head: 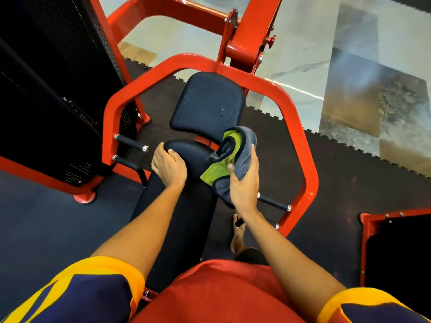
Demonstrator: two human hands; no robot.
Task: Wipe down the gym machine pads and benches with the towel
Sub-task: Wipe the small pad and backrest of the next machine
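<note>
Floor (349, 178): dark rubber matting with a toothed edge, well beyond the hands; pale tiles past that edge.
Perforated panel (46, 89): black, far to the left of the left hand, closing off that side.
Red frame (300, 145): angular hoop ringing both hands, with open gaps between its inner edge and the pads on either side.
Back pad (184, 217): long and black, running from under the hands down toward the body; rounded top edge just below the fingers.
Seat pad (207, 103): black, just beyond the hands, separated from the back pad by a narrow gap.
Towel (245, 148): grey with a green face, bunched in the right hand at the back pad's upper right edge; contact with the pad unclear.
Left hand (169, 167): curled over the back pad's upper left edge, gripping it.
Right hand (245, 185): wrapped round the towel, thumb on the green side.
Grip bars (130, 143): short black stubs left of the left hand, apart from it.
Droplets (224, 113): on the seat pad, just beyond the towel.
</note>
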